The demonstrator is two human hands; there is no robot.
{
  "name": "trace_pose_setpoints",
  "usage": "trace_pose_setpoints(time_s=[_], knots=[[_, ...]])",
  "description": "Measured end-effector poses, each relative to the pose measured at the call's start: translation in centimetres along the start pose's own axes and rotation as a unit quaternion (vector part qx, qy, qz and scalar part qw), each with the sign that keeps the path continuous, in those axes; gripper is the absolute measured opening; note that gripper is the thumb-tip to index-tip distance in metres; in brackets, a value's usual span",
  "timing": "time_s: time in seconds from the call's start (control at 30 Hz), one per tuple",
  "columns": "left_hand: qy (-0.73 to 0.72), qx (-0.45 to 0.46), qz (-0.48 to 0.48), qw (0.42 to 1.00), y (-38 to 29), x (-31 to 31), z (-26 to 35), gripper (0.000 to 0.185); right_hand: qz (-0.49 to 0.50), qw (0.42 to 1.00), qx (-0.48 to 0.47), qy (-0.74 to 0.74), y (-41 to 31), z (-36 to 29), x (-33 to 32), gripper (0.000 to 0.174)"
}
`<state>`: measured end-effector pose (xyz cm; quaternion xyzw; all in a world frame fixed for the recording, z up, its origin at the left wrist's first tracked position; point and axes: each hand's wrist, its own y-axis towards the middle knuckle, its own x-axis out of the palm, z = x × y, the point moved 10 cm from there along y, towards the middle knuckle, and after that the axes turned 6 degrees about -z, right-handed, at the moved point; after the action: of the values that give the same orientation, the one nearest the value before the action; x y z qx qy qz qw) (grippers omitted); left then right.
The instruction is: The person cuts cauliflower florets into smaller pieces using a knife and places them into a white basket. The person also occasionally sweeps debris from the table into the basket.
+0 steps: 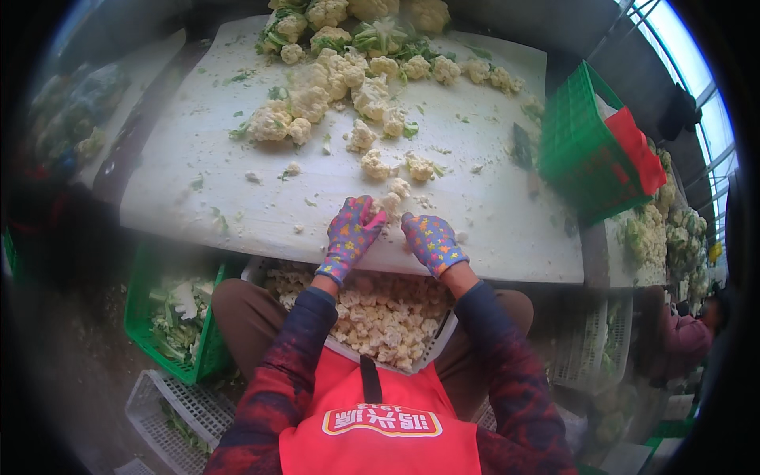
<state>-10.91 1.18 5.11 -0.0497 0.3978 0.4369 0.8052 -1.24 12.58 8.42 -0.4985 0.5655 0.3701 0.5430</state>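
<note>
My left hand (pixel 354 234), in a flowered glove with pink at the fingers, grips a cauliflower floret (pixel 387 205) near the table's front edge. Just right of it my right hand (pixel 432 240), in a matching glove, is curled with the thumb side toward the floret; whether it holds a small tool or piece is hidden. Beyond the hands, loose florets (pixel 375 165) lie on the white tabletop (pixel 237 196), leading back to a heap of cauliflower (pixel 314 89) with green leaves. Below my wrists, a light plastic crate (pixel 445 332) between my knees is filled with small florets (pixel 386 320).
A green crate (pixel 588 142) with a red cloth (pixel 635 148) stands on the table at right, near a dark flat blade (pixel 522 145). At lower left are a green crate of trimmings (pixel 133 320) and a grey crate (pixel 154 409). A person (pixel 689 338) is at far right.
</note>
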Motion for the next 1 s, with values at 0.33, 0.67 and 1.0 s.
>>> trace_pose_setpoints(time_s=[0.33, 0.67, 1.0], knots=[[-0.056, -0.052, 0.013, 0.997, 1.1, 0.5, -0.7, 0.037, -0.12, 0.937, 0.088, 0.317, 1.1, 1.9, 1.7, 0.012], [0.017, 0.017, 0.056, 0.998, 1.9, 0.1, -0.5, 0.03, -0.002, 0.996, -0.094, -0.002, 4.0, -0.9, 1.3, 0.017], [-0.126, -0.035, 0.076, 0.989, -3.0, -1.5, -2.6, 0.036, -0.082, 0.859, 0.123, 0.49, -1.9, 2.3, 4.1, 0.023]])
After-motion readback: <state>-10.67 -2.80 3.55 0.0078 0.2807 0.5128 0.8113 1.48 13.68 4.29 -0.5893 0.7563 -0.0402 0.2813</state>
